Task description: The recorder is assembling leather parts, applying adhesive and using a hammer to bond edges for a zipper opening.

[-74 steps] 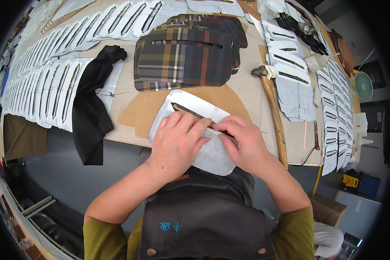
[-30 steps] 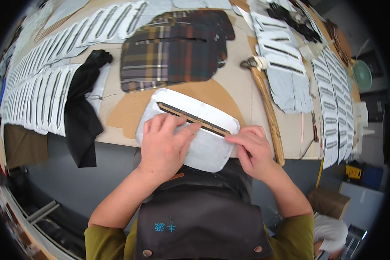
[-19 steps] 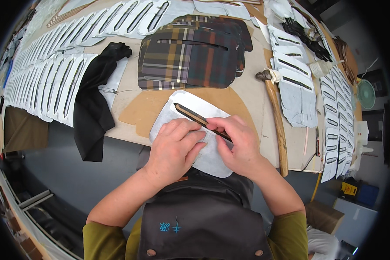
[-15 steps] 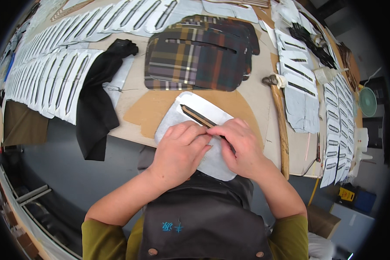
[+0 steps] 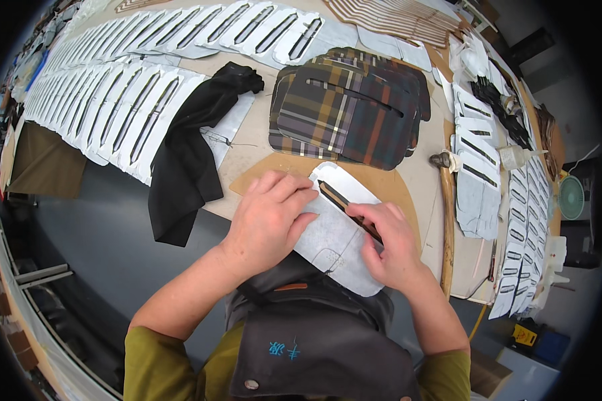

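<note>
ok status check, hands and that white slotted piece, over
Left hand flat on the white slotted piece, pinning it to the brown template. Right hand fingertips pressing along the dark slot. Plaid stack and hammer close by, neither in the way.

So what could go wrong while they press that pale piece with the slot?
The pale slotted piece overhangs the table edge toward the person, so it might slip or skew under the left hand. The right hand has fingertips at the dark slot, so the folded edge could crease unevenly.
</note>
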`<state>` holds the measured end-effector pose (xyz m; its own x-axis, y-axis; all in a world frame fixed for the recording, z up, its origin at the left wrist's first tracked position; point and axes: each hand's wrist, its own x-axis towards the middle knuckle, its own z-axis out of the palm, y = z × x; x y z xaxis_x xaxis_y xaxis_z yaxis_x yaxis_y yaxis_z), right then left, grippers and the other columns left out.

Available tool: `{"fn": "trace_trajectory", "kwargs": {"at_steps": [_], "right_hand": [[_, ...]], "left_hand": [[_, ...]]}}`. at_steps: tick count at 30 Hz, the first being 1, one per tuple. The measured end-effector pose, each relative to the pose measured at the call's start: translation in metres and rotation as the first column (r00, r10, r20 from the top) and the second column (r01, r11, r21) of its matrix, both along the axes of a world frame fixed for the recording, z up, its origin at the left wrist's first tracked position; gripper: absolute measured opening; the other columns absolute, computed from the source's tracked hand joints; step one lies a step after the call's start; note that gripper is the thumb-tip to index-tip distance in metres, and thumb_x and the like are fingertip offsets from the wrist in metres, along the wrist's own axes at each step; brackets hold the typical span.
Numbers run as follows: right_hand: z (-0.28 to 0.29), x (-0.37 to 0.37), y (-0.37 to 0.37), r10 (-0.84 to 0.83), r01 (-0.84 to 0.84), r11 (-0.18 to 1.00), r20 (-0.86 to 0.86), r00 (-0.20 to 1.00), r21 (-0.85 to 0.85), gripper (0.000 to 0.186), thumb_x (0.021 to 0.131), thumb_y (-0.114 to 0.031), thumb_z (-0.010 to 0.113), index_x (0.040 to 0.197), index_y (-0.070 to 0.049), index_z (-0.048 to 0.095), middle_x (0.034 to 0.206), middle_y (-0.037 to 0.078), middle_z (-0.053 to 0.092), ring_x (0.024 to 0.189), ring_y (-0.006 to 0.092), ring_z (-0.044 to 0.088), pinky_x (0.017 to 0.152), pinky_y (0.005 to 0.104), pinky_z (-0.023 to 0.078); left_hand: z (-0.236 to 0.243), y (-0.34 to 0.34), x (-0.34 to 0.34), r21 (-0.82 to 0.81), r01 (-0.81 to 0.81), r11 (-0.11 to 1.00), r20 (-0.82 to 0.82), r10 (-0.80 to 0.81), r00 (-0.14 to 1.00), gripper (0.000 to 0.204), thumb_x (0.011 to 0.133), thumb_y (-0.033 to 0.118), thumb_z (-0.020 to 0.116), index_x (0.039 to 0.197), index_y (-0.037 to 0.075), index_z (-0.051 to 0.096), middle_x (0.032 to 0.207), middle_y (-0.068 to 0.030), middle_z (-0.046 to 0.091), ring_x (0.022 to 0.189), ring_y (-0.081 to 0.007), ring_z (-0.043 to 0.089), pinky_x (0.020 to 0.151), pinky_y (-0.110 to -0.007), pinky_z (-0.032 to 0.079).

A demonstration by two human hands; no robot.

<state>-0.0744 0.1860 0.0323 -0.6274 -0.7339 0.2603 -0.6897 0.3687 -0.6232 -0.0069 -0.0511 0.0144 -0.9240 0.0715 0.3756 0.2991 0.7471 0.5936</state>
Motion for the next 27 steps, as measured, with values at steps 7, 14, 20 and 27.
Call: {"fn": "trace_trajectory", "kwargs": {"at_steps": [7, 14, 20, 27], "right_hand": [[-0.003, -0.013, -0.044, 0.082, -0.078, 0.994, -0.056, 0.995, 0.077, 0.054, 0.075, 0.011, 0.057, 0.127, -0.006, 0.063, 0.105, 0.012, 0.068, 0.098, 0.0325, 0.062, 0.087, 0.0430, 0.048], [-0.010, -0.039, -0.030, 0.106, -0.074, 0.992, 0.336, 0.936, -0.107, 0.044, 0.082, 0.007, 0.062, 0.124, -0.006, 0.063, 0.104, 0.012, 0.068, 0.098, 0.0290, 0.062, 0.085, 0.0396, 0.052], [0.016, -0.061, -0.049, -0.220, 0.126, 0.938, 0.275, 0.936, 0.323, 0.049, 0.080, -0.024, 0.083, 0.122, -0.006, 0.063, 0.097, 0.012, 0.071, 0.088, 0.0273, 0.067, 0.082, 0.0369, 0.054], [0.025, -0.074, -0.029, -0.173, 0.439, 0.865, 0.677, 0.715, -0.243, 0.030, 0.089, -0.019, 0.077, 0.110, -0.001, 0.068, 0.096, 0.005, 0.073, 0.079, 0.0137, 0.066, 0.071, 0.0298, 0.053]], "left_hand": [[-0.005, 0.002, 0.003, 0.009, 0.003, 1.000, -0.001, -0.003, 1.000, 0.032, 0.079, 0.008, 0.078, 0.110, 0.004, 0.070, 0.118, -0.0072, 0.067, 0.106, -0.0305, 0.058, 0.094, -0.042, 0.047], [-0.010, 0.003, 0.000, 0.013, -0.012, 1.000, -0.047, 0.013, 0.999, 0.027, 0.078, 0.008, 0.080, 0.104, 0.005, 0.071, 0.113, -0.0069, 0.069, 0.102, -0.0306, 0.061, 0.090, -0.041, 0.050], [-0.016, 0.004, 0.001, 0.041, -0.052, 0.998, -0.088, 0.056, 0.995, 0.023, 0.076, 0.007, 0.082, 0.097, 0.004, 0.072, 0.111, -0.0092, 0.070, 0.101, -0.0311, 0.062, 0.085, -0.039, 0.052], [0.029, 0.008, 0.015, 0.103, -0.129, 0.986, -0.252, 0.151, 0.956, 0.020, 0.080, -0.003, 0.075, 0.099, 0.003, 0.073, 0.110, -0.0123, 0.070, 0.105, -0.0316, 0.063, 0.089, -0.039, 0.051]]}}
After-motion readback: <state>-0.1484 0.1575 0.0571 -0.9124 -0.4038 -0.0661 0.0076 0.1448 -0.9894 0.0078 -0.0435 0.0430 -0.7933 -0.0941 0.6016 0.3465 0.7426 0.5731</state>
